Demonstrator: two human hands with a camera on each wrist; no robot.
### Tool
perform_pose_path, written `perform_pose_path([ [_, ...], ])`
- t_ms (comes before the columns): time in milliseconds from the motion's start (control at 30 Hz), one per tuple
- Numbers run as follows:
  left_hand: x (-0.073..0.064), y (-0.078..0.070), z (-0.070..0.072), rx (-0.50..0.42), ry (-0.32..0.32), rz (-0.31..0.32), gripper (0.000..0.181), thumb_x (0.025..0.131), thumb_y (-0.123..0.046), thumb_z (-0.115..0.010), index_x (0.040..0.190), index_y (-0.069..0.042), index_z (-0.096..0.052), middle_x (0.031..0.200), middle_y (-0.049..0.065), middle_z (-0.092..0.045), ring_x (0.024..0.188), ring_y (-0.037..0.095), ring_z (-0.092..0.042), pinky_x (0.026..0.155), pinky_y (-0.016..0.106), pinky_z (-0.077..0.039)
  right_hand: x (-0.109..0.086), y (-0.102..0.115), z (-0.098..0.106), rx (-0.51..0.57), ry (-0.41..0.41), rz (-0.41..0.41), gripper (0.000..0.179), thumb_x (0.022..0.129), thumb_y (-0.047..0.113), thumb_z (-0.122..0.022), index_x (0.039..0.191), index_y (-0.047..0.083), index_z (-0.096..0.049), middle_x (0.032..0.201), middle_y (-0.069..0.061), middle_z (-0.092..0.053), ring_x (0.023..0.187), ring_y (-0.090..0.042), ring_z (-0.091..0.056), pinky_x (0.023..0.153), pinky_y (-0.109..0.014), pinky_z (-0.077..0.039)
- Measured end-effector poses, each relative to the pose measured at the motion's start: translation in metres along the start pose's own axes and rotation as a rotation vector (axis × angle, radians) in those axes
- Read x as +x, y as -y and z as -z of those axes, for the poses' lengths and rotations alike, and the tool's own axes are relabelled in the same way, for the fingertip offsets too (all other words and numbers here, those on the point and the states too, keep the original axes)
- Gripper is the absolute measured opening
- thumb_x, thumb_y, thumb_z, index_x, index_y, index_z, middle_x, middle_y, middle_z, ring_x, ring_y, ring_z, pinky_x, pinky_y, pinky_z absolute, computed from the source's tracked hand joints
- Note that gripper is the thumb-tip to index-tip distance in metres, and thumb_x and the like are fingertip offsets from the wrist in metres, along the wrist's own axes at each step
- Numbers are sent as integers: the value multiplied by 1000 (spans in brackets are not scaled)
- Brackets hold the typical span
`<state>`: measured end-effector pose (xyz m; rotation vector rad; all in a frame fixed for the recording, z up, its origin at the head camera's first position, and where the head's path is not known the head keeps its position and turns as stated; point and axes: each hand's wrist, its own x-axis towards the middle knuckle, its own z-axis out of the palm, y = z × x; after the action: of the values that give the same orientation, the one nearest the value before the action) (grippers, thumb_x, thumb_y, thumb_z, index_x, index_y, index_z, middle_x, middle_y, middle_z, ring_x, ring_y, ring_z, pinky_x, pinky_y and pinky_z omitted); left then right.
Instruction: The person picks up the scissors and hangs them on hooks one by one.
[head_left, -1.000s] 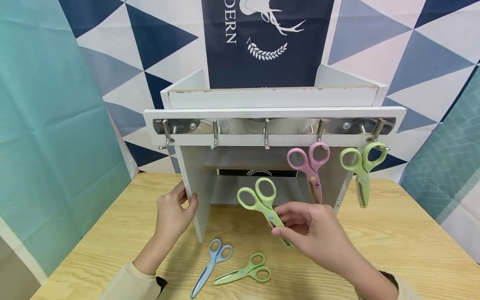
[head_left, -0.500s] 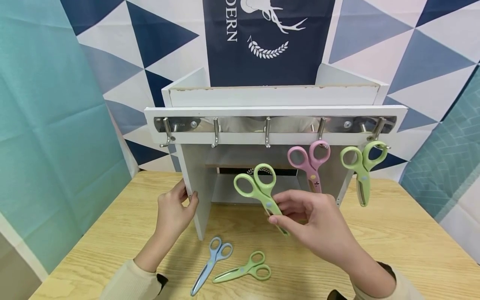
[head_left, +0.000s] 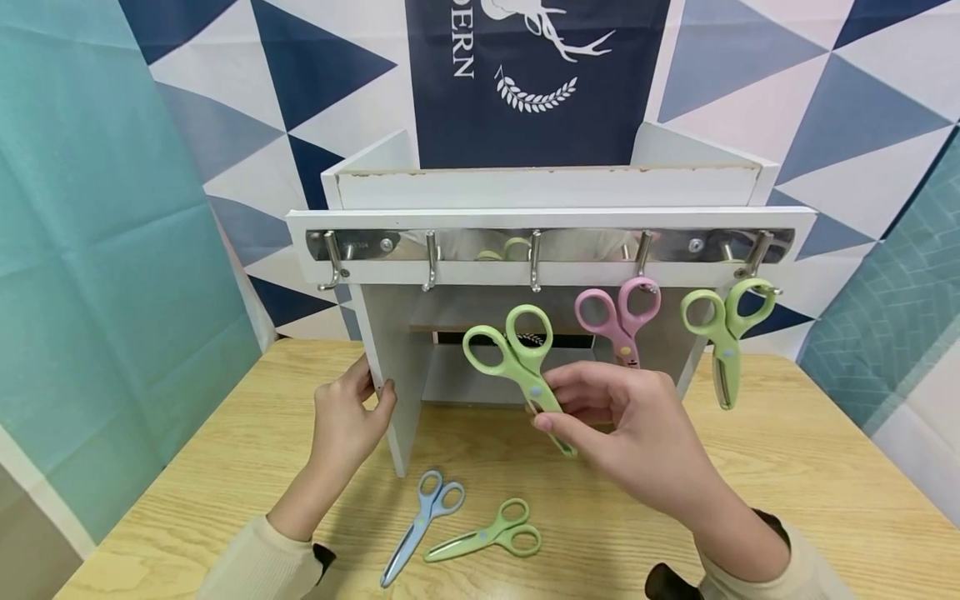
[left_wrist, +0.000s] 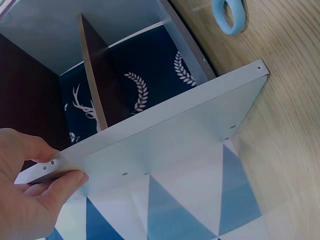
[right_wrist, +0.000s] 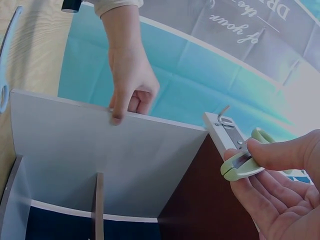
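Observation:
My right hand (head_left: pixel 630 433) pinches a pair of green scissors (head_left: pixel 531 385) by the blades, handle loops up, just below the middle of the hook rail (head_left: pixel 480 271). With thumb and fingers, my left hand (head_left: pixel 347 425) grips the edge of the white rack's left side panel (left_wrist: pixel 150 125). Pink scissors (head_left: pixel 617 321) hang by one loop from the second hook from the right. Another pair of green scissors hangs from the rightmost hook; its blades (head_left: pixel 726 375) point down. On the table lie blue scissors (head_left: pixel 423 525) and a further green pair (head_left: pixel 487 535).
The white rack (head_left: pixel 547 187) stands on a wooden table (head_left: pixel 225 467) with a shelf inside. Metal hooks (head_left: pixel 431 262) stick out along its front rail. A patterned cloth (head_left: pixel 330 92) hangs behind, and a teal cloth (head_left: pixel 112 250) is at the left.
My right hand has raised the held green scissors toward the rail and a little left. My left hand keeps its grip on the side panel.

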<state>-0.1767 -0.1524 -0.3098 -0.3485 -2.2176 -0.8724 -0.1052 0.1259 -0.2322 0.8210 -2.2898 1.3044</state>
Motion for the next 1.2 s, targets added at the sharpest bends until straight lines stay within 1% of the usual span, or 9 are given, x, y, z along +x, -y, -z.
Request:
perform_pose_path([
  [167, 0, 0, 0, 5, -3, -5, 22, 78, 4, -64, 100, 7, -66, 91, 23, -73, 82, 35, -73, 69, 44, -61, 3, 3, 1, 9, -13, 12, 20, 76, 6, -78, 95, 8, -71, 79, -1, -75, 70, 0, -70, 64, -20, -59],
  [333, -1, 0, 0, 6, -2, -2, 22, 78, 4, -64, 100, 7, -66, 92, 24, -73, 82, 35, -73, 69, 44, -61, 4, 3, 2, 4, -15, -6, 21, 76, 4, -77, 96, 7, -70, 80, -2, -75, 70, -1, -70, 63, -21, -60],
  [600, 0, 0, 0, -4, 6, 12, 24, 79, 3, -64, 103, 7, -66, 94, 24, -73, 84, 36, -73, 71, 44, -61, 9, 6, 2, 35, -39, -2, 21, 77, 5, -77, 97, 5, -71, 82, -5, -76, 70, -1, -71, 64, -20, -59],
  [867, 0, 0, 1, -4, 12, 18, 25, 80, 4, -63, 104, 8, -65, 95, 25, -73, 84, 36, -73, 71, 45, -61, 16, -1, 1, 70, -42, -36, 18, 78, 5, -77, 95, 4, -71, 81, -6, -75, 70, -4, -71, 60, -21, -58],
  [1200, 0, 0, 1, -8, 11, 13, 24, 79, 4, -64, 102, 8, -66, 94, 25, -73, 84, 36, -73, 71, 44, -61, 20, -4, -3, 88, -63, -53, 18, 78, 6, -77, 95, 2, -71, 83, -11, -75, 70, -3, -71, 63, -20, -59],
])
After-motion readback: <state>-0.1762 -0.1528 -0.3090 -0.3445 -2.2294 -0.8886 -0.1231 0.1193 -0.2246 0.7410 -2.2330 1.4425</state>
